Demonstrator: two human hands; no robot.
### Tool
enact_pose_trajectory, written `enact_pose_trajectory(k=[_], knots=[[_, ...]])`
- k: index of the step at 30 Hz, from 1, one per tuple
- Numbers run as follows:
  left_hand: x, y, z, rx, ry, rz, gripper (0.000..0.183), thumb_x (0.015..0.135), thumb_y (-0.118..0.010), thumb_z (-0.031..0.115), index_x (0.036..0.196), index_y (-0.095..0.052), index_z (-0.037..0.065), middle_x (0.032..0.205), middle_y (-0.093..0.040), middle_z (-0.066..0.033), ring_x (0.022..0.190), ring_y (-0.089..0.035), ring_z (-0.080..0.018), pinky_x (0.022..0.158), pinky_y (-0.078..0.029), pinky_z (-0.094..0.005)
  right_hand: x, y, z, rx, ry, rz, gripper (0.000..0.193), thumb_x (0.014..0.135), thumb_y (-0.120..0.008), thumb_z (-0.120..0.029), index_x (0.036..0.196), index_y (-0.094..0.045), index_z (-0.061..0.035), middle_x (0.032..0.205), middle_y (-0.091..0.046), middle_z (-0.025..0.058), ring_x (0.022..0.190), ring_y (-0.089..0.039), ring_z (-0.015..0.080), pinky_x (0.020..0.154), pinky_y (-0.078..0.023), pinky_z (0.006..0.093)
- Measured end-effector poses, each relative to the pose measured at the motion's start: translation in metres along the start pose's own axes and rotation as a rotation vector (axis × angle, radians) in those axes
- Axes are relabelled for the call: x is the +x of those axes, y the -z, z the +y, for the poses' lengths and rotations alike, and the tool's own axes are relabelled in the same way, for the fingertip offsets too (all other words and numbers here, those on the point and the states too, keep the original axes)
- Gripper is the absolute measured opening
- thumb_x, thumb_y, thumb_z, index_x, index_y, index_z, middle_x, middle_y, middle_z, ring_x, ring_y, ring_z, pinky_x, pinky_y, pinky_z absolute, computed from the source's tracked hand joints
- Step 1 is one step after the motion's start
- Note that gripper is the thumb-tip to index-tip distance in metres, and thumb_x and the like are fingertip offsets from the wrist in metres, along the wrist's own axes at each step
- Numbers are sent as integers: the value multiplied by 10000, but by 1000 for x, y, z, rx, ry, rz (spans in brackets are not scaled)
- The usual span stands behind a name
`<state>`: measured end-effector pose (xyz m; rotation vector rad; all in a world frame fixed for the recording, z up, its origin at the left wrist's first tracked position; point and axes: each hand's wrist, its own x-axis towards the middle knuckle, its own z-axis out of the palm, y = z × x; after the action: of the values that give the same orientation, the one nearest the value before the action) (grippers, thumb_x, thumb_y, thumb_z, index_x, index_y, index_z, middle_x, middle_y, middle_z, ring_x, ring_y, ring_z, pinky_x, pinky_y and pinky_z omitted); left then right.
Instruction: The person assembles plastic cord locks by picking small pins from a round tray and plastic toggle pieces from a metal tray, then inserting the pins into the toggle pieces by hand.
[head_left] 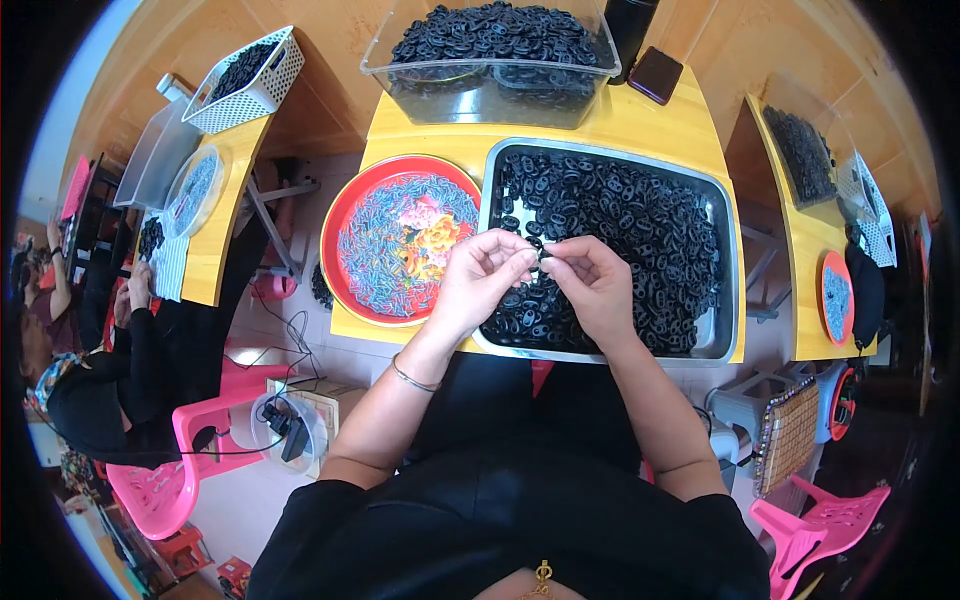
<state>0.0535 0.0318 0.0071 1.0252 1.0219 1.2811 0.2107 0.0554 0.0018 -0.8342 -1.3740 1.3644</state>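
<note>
My left hand and my right hand meet over a metal tray, fingertips pinched close together. Between them is a small black oval plastic piece, largely covered by the fingers. Many similar black pieces with two holes fill the tray beneath my hands, heaped most thickly to the right. Left of the tray, a round red tray with a printed flower pattern holds many thin, short metallic bits. My left wrist, with a bangle on it, is beside that tray's right rim.
A clear plastic bin of black pieces stands at the table's far edge, near a dark cylinder and a dark brown case. Side tables hold white baskets and trays. A person in black works at left. Pink chairs flank me.
</note>
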Motion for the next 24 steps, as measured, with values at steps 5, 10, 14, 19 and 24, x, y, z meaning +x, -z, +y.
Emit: enact_pose_trajectory(k=[5,10,14,19,24], knots=[[-2,-1,1,-33,1,-7,72,816,-597,41,881,-589,11,760,-614,-18,664,-566,-49,595,-455,-170,1,2,-8,47,-118,-42,130,775,-604,23,903,-585,20,840,-624,72,772,-601,103,695,-488,218],[-3,2,-4,5,-67,-26,104,811,-596,24,911,-597,-2,782,-624,-35,686,-581,-62,605,-468,-179,5,7,-7,187,-213,-107,153,787,-587,20,939,-576,24,844,-622,80,754,-600,105,679,-486,217],[-2,1,-2,-55,-81,-56,144,806,-595,11,947,-583,-11,827,-628,-59,753,-607,-99,658,-494,-203,4,3,-10,227,-213,-91,149,801,-569,15,950,-570,14,853,-614,72,763,-594,102,685,-482,219],[-4,-5,-1,-161,-85,-68,172,806,-588,-4,974,-550,-12,856,-626,-78,796,-614,-122,707,-499,-220,5,3,-8,216,-137,-75,129,810,-559,14,939,-565,5,857,-603,64,754,-586,97,686,-484,223],[-3,-4,-2,-117,-67,-81,112,811,-576,-14,914,-532,-4,867,-618,-75,801,-606,-110,691,-481,-204,4,3,-8,202,-136,-82,109,815,-559,4,923,-546,2,847,-600,61,749,-583,95,676,-487,221]])
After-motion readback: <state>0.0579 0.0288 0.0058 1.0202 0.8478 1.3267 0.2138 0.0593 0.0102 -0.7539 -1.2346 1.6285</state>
